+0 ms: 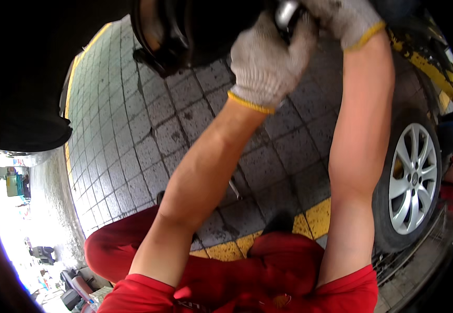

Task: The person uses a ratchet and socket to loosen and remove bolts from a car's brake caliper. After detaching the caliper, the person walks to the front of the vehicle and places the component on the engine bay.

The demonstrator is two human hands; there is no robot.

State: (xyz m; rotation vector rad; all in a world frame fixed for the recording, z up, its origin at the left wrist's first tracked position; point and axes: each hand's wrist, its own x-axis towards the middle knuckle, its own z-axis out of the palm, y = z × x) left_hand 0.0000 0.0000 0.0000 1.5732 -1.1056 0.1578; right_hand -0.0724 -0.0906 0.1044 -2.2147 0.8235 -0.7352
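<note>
My arms reach up to the underside of a dark vehicle part. My left hand (268,62), in a pale knit glove with a yellow cuff, is closed, its thumb and fingers curled round the lower side of a shiny rounded metal piece (287,14). What else lies in its grasp is hidden in shadow. My right hand (341,21), gloved the same way, is at the right of that piece; its fingers are mostly hidden at the top edge. Left of my hands hangs a black rounded part (185,31).
A wheel (414,177) with silver spokes stands at my right. A thin metal tool, perhaps a wrench (236,190), lies on the tiled floor (169,135) before my knees. Yellow-and-black metalwork (427,65) is at the upper right. A dark overhanging shape (25,125) fills the left.
</note>
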